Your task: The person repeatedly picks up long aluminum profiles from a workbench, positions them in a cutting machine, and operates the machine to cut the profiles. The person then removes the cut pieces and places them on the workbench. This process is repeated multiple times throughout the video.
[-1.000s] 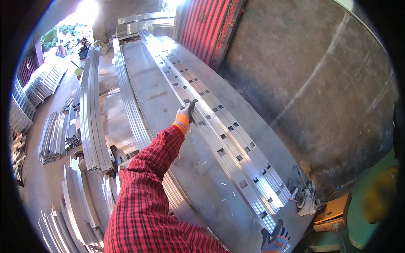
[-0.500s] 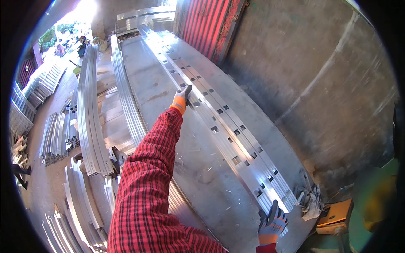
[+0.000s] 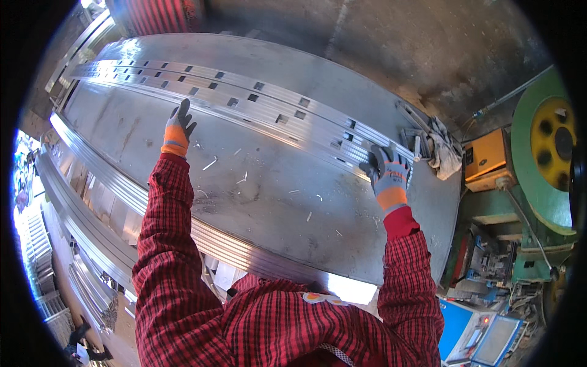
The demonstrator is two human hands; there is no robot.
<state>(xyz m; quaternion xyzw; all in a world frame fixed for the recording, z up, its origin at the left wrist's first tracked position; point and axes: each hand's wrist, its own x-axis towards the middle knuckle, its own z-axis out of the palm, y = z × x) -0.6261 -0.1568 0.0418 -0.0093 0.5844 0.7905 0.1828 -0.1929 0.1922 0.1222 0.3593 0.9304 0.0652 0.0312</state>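
Long silvery metal profiles with square cut-outs (image 3: 237, 92) lie side by side across a grey metal tabletop (image 3: 269, 189). My left hand (image 3: 178, 129), in a grey and orange glove, hovers just off their near edge; its fingers are apart and it holds nothing. At the right end of the profiles, my right hand (image 3: 389, 176) in a matching glove has its spread fingers over the ends, apparently touching them. Whether any fingertip curls under a profile is hidden.
Small metal slivers (image 3: 243, 177) litter the tabletop. A grey rag (image 3: 445, 150) lies at its right end, beside an orange box (image 3: 486, 156) and a green machine with a yellow wheel (image 3: 553, 137). More long profiles (image 3: 92, 217) are stacked along the near left side.
My view has swung to the right, bringing the green machine into sight. My left hand has come off the profiles and drawn back; my right hand stays at their near end.
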